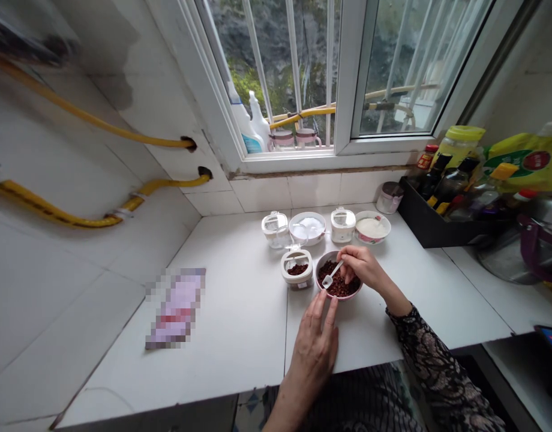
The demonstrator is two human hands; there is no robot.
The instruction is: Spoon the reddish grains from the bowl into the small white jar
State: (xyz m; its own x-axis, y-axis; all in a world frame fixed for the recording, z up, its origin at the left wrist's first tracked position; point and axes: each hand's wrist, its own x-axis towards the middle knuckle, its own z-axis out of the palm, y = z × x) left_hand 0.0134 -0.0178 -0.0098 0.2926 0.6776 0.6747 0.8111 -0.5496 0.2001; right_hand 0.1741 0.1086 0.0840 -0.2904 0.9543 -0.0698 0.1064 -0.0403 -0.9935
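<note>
My right hand (360, 266) pinches the handle of a small white spoon (333, 274), whose scoop is over a bowl (320, 258) of dark reddish-brown dried bits, perhaps peppercorns. With fingers stretched out, my left hand (315, 339) rests its fingertips at the near rim of that bowl. Just left of the bowl stands a clear seasoning jar (297, 282) with a cream rim, its lid raised, holding the same dark bits. Behind are a bowl of white grains (308, 229), a bowl of off-white powder (372, 228) and two more seasoning jars, one at the left (275, 225), one in the middle (343, 223).
A black box (426, 225) of bottles stands at the back right, beside a metal pot (505, 258). A lidded jar (390, 198) is near the window wall. A blurred purple packet (181, 306) lies on the white counter (240, 336) at the left. Yellow pipes (78, 216) cross the left wall.
</note>
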